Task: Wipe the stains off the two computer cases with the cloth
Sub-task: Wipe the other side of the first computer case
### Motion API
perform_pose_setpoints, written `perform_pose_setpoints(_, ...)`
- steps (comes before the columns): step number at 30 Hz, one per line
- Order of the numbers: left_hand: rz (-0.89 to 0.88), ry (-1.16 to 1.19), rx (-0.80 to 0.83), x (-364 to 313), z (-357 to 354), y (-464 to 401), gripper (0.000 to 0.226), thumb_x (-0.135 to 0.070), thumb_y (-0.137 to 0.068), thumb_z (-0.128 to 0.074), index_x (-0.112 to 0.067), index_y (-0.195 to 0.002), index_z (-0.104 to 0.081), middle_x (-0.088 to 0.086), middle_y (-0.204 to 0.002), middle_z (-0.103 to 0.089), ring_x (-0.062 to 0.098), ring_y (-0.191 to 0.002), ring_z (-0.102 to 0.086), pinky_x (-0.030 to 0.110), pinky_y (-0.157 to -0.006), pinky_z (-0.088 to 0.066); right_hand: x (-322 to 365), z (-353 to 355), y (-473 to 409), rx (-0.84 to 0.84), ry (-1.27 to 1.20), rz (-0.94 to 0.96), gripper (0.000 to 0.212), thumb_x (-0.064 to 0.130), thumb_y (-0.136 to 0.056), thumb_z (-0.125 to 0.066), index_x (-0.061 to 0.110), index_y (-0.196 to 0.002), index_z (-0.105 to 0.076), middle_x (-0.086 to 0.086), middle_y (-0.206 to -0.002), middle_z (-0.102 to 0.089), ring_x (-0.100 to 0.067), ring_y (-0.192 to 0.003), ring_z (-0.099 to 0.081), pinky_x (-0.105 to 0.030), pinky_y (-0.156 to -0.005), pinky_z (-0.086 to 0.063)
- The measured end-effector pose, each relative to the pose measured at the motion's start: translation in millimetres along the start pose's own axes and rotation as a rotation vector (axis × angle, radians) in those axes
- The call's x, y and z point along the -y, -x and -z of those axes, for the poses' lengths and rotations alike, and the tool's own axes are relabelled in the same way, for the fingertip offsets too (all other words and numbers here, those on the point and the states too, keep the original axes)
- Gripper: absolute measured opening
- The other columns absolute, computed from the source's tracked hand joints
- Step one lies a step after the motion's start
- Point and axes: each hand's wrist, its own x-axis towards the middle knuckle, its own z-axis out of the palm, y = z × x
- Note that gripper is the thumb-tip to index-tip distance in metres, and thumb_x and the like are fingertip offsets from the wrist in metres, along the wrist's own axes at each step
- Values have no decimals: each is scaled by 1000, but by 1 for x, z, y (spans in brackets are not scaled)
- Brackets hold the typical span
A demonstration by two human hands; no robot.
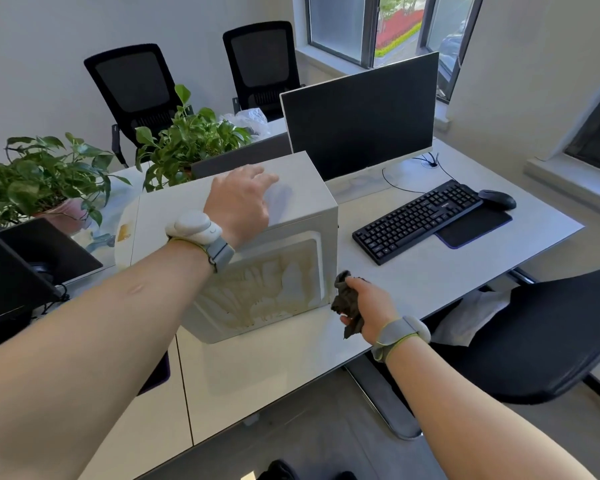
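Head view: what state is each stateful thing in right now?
White computer case: upright on the desk, brown stains across its side panel.
Dark cloth: bunched in the right hand, beside the case.
Left hand: flat on the case top.
Monitor: screen dark.

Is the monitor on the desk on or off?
Off, or at least blank. The monitor screen is uniformly dark, with no image or glow; no power light is visible.
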Motion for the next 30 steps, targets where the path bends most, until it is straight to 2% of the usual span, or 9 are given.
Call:
perform_pose_setpoints(2, 11, 150, -25, -9, -1, -11, 42, -17, -98, -53, -23, -139, -63, 5, -148, -55, 26, -140, -46, 44, -112, -33, -8, -2, -12, -30, 27, -72, 22, 18, -94, -72, 1, -107, -69, -19, -92, -67, -35, -72, -63, -41, -61, -55)
perform_pose_setpoints(6, 135, 151, 127, -10, -18, -21, 47, -51, -104, -44, -31, -145, -55, 3, -157, -44, 23, -149, -31, 48, -119, -21, -20, -11, -32, -20, 76, -234, 17, 7, -100, -60, -3, -113, -57, -18, -80, -59, -32, -65, -57, -32, -37, -52)
perform_pose_setpoints(10, 134, 120, 137, -11, -21, -18, 52, -64, -100, -42, -37, -143, -55, 1, -154, -46, 23, -144, -37, 48, -117, -23, -33, -11, -45, -22, 79, -219, 30, 8, -89, -67, 6, -115, -52, -13, -90, -57, -30, -75, -61, -42, -70, -58)
perform_pose_setpoints(14, 137, 114, 129, -12, -21, -17, 51, -65, -99, -43, -40, -142, -54, -1, -154, -46, 24, -143, -38, 47, -117, -22, -31, -26, -70, 16, 165, -181, 41, 16, -88, -74, -9, -119, -62, -28, -103, -69, -42, -93, -68, -57, -94, -56)
perform_pose_setpoints(19, 150, 120, 134, -12, -20, -18, 49, -66, -98, -43, -42, -141, -54, -1, -153, -45, 25, -142, -39, 48, -116, -21, 1, -38, -46, -121, 72, -1, 20, 12, -78, -74, -2, -91, -67, -19, -73, -66, -36, -66, -66, -38, -59, -52)
perform_pose_setpoints(22, 150, 121, 135, -13, -20, -18, 50, -66, -98, -43, -43, -141, -54, -2, -154, -44, 24, -142, -38, 49, -116, -21, -1, -27, -32, -43, -86, 141, 12, 7, -78, -64, 0, -87, -66, -22, -71, -62, -35, -59, -63, -40, -56, -49)
perform_pose_setpoints(25, 150, 130, 130, -14, -19, -19, 50, -66, -98, -43, -43, -141, -54, -2, -154, -44, 24, -142, -38, 49, -116, -21, -10, -22, -35, -60, -36, 13, 11, 1, -86, -56, -2, -93, -64, -21, -65, -61, -30, -51, -59, -34, -49, -47)
perform_pose_setpoints(27, 156, 136, 129, -13, -18, -19, 50, -67, -97, -44, -43, -140, -55, -3, -153, -45, 23, -141, -39, 50, -116, -22, -16, -27, -42, -90, 29, -106, 15, 5, -90, -60, -9, -97, -63, -21, -69, -65, -33, -58, -63, -38, -55, -52)
perform_pose_setpoints(30, 159, 138, 129, -13, -18, -18, 50, -67, -97, -44, -44, -140, -55, -4, -153, -45, 23, -141, -39, 49, -116, -22, -5, -37, -46, -37, 74, -91, 20, 6, -87, -68, -7, -102, -63, -24, -86, -71, -40, -77, -71, -51, -79, -60)
